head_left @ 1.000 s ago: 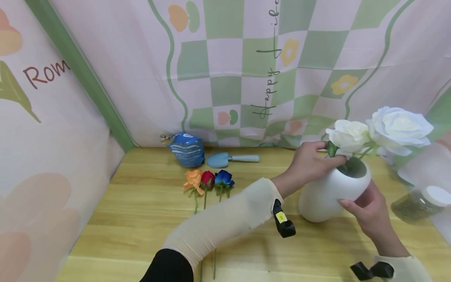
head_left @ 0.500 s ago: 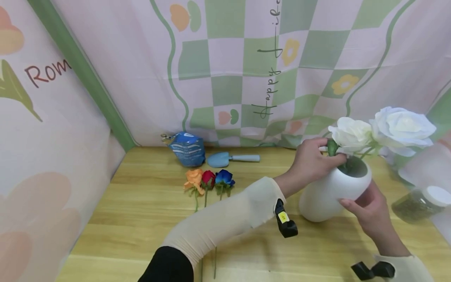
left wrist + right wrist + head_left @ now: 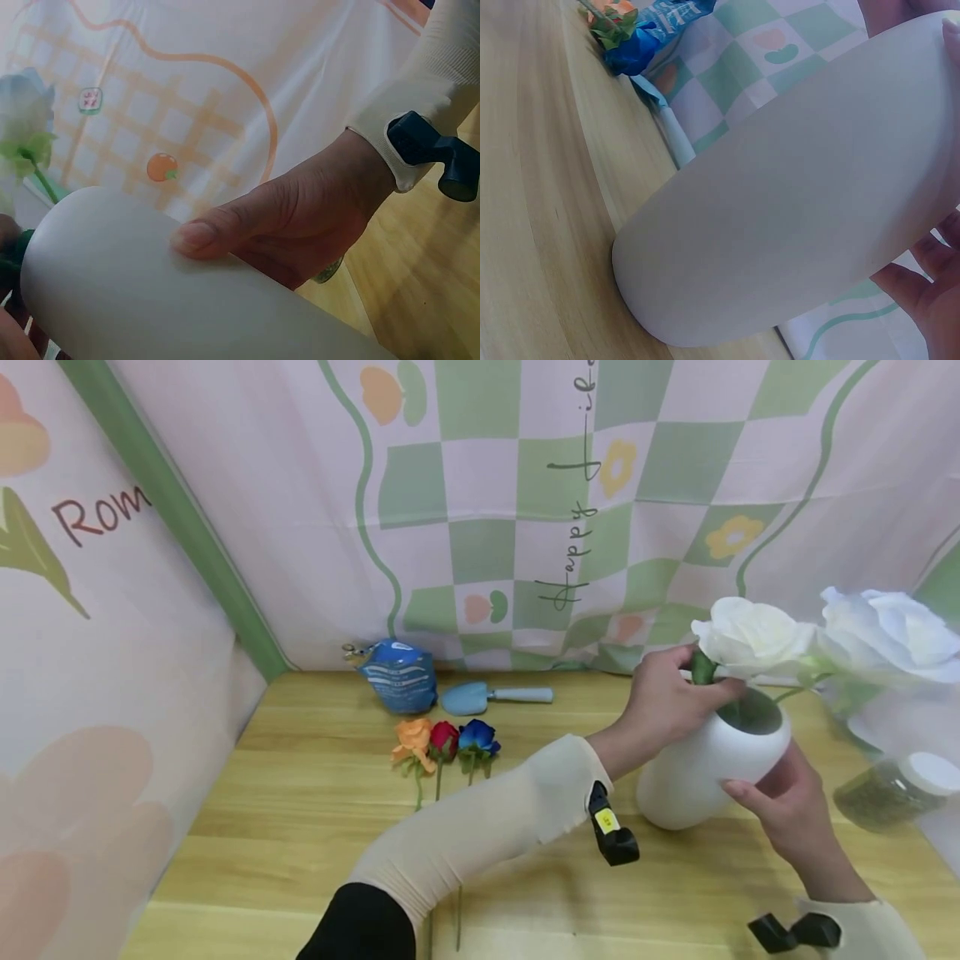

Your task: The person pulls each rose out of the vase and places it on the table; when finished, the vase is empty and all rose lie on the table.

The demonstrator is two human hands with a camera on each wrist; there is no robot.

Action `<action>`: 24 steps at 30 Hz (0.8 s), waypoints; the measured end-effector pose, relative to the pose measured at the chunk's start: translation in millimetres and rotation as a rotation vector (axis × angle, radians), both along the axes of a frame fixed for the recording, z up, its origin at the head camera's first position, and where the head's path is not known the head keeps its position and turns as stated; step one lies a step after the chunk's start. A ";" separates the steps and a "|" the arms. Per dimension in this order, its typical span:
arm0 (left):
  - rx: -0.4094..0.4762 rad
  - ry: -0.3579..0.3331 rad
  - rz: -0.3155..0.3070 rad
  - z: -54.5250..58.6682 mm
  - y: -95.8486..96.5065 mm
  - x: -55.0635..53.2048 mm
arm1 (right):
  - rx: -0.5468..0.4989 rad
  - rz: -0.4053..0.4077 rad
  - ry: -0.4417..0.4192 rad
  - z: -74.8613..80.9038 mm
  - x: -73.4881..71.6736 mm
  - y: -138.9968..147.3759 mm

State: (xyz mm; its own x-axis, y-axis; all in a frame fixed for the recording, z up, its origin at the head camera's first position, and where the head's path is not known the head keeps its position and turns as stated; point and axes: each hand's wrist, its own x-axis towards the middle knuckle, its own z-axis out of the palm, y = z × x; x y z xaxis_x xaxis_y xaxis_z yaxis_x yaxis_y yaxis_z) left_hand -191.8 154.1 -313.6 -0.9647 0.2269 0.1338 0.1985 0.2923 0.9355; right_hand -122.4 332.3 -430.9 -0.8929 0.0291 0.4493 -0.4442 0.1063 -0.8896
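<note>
A smooth white vase (image 3: 686, 781) stands at the right of the table, its base on the wood (image 3: 667, 262). My right hand (image 3: 791, 818) grips its side, thumb (image 3: 199, 236) across the front and fingers behind. At the vase's mouth, my left hand (image 3: 675, 697) pinches the green leafy stem under a white rose (image 3: 753, 635). A larger, bluish-white rose (image 3: 892, 639) leans out to the right, its stem crossing the rim. The lower stems are hidden inside the vase. In the right wrist view the vase (image 3: 795, 180) fills most of the picture.
Orange (image 3: 412, 742), red (image 3: 443, 740) and blue (image 3: 477, 737) roses lie side by side, their stems partly under my left forearm. Behind them are a blue bag (image 3: 401, 681) and a small light-blue trowel (image 3: 467, 698). A white-lidded jar (image 3: 888, 795) lies right of the vase.
The larger rose has swung to the right, and the smaller white rose has shifted slightly up and turned. Both hands and the vase stay nearly where they were.
</note>
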 end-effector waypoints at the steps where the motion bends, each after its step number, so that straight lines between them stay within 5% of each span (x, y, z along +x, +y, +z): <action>1: 0.010 0.005 -0.002 -0.2 -0.9 -0.1 | -0.001 0.001 0.000 -0.2 -0.1 0.1; 24: 0.109 0.168 -0.084 7.4 -13.4 7.3 | -0.051 0.056 -0.013 1.1 0.1 -1.4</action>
